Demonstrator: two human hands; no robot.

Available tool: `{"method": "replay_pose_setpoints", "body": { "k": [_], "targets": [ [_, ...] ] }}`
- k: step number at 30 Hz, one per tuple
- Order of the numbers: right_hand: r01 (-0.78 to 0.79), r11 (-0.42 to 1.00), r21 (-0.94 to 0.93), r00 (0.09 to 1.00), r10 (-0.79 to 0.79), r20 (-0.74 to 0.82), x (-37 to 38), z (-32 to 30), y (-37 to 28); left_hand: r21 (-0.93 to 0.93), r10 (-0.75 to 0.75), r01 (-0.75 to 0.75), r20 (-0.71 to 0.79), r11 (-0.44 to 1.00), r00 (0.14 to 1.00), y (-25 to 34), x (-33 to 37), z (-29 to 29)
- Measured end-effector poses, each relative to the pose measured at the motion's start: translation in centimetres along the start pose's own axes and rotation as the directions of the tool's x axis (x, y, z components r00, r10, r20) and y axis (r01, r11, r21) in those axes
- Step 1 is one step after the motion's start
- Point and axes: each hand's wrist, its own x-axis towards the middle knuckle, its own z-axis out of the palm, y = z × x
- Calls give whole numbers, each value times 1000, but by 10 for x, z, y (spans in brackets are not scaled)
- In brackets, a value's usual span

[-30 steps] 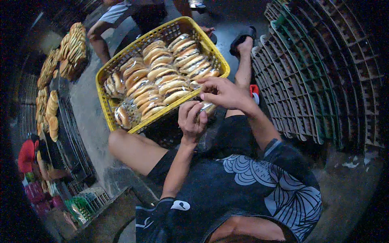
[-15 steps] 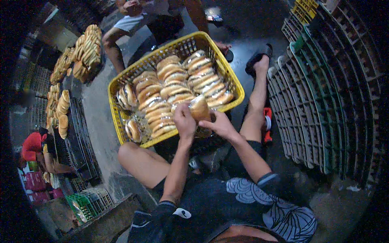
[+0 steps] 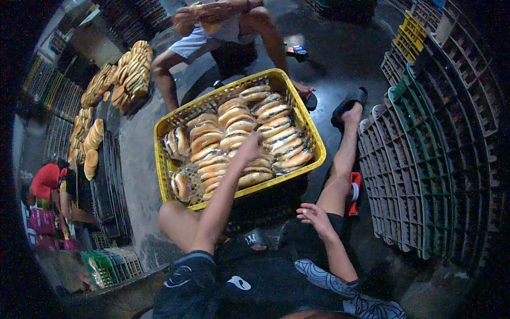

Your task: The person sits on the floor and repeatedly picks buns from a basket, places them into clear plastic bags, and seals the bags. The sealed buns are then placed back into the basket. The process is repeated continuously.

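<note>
A yellow plastic crate (image 3: 236, 198) stands in front of me, packed with rows of clear-wrapped filled buns (image 3: 232, 112). My left hand (image 3: 251, 148) reaches down onto the buns near the middle of the crate. Its fingers are blurred and partly hidden, so I cannot make out whether it grips one. Near my right thigh, outside the crate, my right hand (image 3: 317, 218) hovers with its fingers loosely bent and apart. Nothing is in it.
Opposite me sits another person, whose hands (image 3: 210, 15) hold a bun. Stacked crates (image 3: 396, 175) line the right side. Unwrapped buns (image 3: 133, 74) lie in piles at far left, where a person in red (image 3: 45, 183) bends. A red object (image 3: 354, 192) lies beside my leg.
Both my hands were together on a wrapped bun at the crate's near edge. They have parted: the left went forward onto the rows, the right drew back empty. My view has shifted slightly.
</note>
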Motion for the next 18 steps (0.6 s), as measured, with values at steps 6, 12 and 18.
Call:
{"method": "replay_pose_setpoints", "body": {
  "k": [6, 12, 18],
  "targets": [
    [63, 987, -148, 995, -50, 91, -6, 33, -14, 233, 16, -46, 127, 971, 992, -27, -61, 61],
    [239, 956, -168, 969, -226, 98, -15, 37, -15, 66, -241, 257, -180, 964, 954, 41, -104, -7],
    [-16, 856, 517, 930, -176, 321, -26, 82, -58, -55, 307, -357, -403, 932, 862, 121, -201, -61]
  ]
}}
